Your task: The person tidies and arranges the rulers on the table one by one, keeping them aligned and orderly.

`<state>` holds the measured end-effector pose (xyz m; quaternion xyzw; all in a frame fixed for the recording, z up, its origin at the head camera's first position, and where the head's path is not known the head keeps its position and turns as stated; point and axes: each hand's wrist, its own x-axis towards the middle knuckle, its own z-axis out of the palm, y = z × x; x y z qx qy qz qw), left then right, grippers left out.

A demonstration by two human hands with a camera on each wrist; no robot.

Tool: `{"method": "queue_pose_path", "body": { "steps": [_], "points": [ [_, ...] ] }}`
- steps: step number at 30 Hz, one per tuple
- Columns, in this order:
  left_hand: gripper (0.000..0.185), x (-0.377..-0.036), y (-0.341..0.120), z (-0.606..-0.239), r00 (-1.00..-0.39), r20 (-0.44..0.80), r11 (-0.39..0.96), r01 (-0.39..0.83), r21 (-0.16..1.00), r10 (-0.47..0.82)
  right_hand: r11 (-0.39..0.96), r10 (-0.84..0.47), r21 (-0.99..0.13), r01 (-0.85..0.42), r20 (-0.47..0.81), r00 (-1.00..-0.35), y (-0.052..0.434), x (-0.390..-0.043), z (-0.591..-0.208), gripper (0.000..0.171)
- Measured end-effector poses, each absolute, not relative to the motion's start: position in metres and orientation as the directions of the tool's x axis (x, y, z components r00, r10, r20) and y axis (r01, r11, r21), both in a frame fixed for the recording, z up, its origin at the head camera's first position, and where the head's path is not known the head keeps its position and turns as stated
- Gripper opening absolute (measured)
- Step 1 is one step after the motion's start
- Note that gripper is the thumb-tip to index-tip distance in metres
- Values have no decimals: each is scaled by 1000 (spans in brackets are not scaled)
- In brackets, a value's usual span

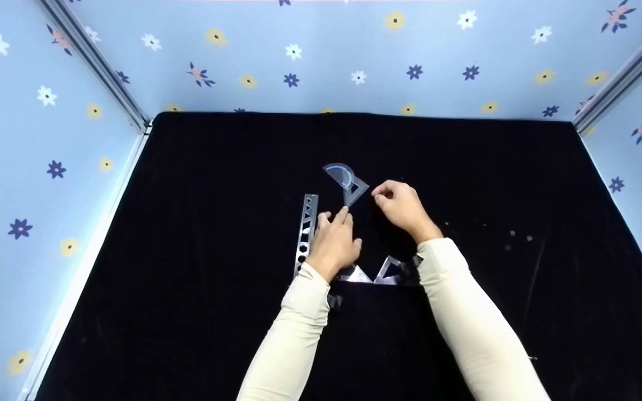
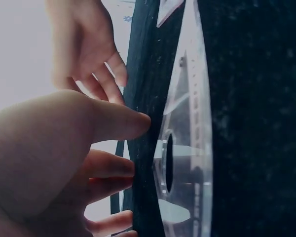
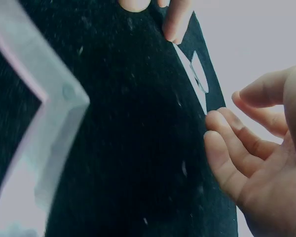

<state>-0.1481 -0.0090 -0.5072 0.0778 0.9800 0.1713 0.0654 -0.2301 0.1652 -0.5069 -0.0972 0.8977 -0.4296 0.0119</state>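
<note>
A clear protractor point(image 1: 336, 170) lies on the black cloth, overlapping a small transparent set square point(image 1: 353, 197). My left hand point(image 1: 334, 242) rests low over the cloth, a fingertip right at the set square's near corner. Beside that hand, on its left, runs a long ruler point(image 1: 308, 214) with cut-out shapes, partly hidden by the fingers. My right hand point(image 1: 402, 206) hovers just off the set square's right corner, its fingers loosely bent and holding nothing. In the right wrist view its fingertips point(image 3: 216, 143) come close to the set square's tip.
Nearer my body, a clear triangle point(image 1: 359, 275) lies partly behind the left wrist, and another triangular frame point(image 1: 390, 262) lies beside it, close to the right sleeve. Flower-patterned walls point(image 1: 321, 55) enclose the black cloth point(image 1: 215, 223) at the back and sides.
</note>
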Motion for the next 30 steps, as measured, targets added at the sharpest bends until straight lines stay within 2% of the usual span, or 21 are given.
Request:
{"method": "queue_pose_path", "body": {
  "steps": [7, 16, 19, 21, 24, 30],
  "points": [
    [53, -147, -10, -506, -970, -19, 914, 220, 340, 241, 600, -183, -783, -161, 61, -981, 160, -235, -512, 20],
    [49, -145, -12, -510, -957, 41, 900, 283, 331, 286, 647, -307, -735, -203, -8, -952, 155, -240, -516, 58],
    [49, -144, -13, -512, -952, 55, 895, 301, 329, 300, 675, -328, -709, -202, -44, -944, 151, -239, -514, 65],
    [49, -144, -14, -513, -948, 66, 889, 315, 333, 311, 691, -330, -696, -196, -63, -942, 150, -238, -513, 65],
    [48, -144, -14, -513, -945, 67, 882, 322, 343, 319, 657, -320, -734, -172, -64, -945, 150, -239, -514, 59],
    [52, -144, -15, -511, -955, 12, 884, 279, 376, 296, 470, -255, -882, -26, -107, -961, 157, -243, -517, 45]
  ]
}}
